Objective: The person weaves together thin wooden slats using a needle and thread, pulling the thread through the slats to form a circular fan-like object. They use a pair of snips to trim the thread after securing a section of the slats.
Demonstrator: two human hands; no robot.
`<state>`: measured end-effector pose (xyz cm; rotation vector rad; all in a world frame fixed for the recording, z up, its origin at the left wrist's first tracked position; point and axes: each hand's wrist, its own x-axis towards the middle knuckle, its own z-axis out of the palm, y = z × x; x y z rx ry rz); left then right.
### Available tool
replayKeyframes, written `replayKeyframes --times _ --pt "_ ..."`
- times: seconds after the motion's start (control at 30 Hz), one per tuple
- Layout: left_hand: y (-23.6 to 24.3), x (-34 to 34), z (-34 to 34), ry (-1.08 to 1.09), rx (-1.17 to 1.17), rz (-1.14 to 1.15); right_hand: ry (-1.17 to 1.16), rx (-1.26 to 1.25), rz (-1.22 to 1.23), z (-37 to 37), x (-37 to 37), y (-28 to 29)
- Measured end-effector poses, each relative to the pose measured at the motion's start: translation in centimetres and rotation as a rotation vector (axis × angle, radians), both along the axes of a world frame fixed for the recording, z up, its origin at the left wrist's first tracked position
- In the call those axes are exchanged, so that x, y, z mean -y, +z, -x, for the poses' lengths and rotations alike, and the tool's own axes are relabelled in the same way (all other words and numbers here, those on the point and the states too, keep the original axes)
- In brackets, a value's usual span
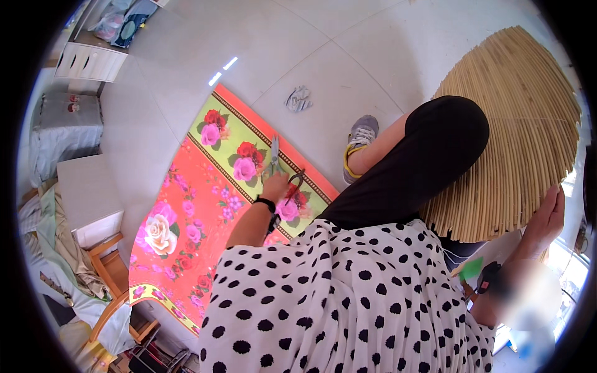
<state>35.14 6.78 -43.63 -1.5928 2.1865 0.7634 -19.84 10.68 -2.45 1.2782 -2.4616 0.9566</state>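
Note:
My left hand [275, 185] is closed around a pair of scissors [275, 149], close to a dark handle loop. The blades point away from me. Beneath them is a red and yellow-green floral sheet [186, 205] with pink and red roses, lying at my left. My right hand [547, 217] grips the near right edge of a mat of thin tan sticks [510, 124]. This mat stands at a tilt beside my bent, black-clad knee and curves at its far end. Part of its near left edge is behind the knee.
A crumpled grey scrap [298, 99] lies on the pale tiled floor [360, 50]. My foot in a grey shoe [363, 133] rests by the floral sheet. At the left are a wooden chair [112, 273], a grey box [90, 186] and a plastic-covered block [68, 124].

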Motion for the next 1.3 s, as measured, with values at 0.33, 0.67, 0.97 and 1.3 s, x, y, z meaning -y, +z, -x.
replayKeyframes --times 0.33,0.67,0.97,1.3 --pt "-0.4 -2.2 4.6 -0.074 -0.041 0.258 -0.105 0.006 0.134 1.1 -0.4 -1.0" --pt "-6.1 2.6 2.7 -0.128 0.219 0.009 -0.019 0.096 0.126 -5.5 0.0 0.4" --pt "18.7 19.1 17.4 0.600 -1.279 -0.486 -0.007 0.123 0.168 -6.3 -1.1 -0.3" --pt "35.5 9.3 33.9 -0.505 -1.479 -0.002 -0.037 0.195 0.174 -5.8 -1.1 0.0"
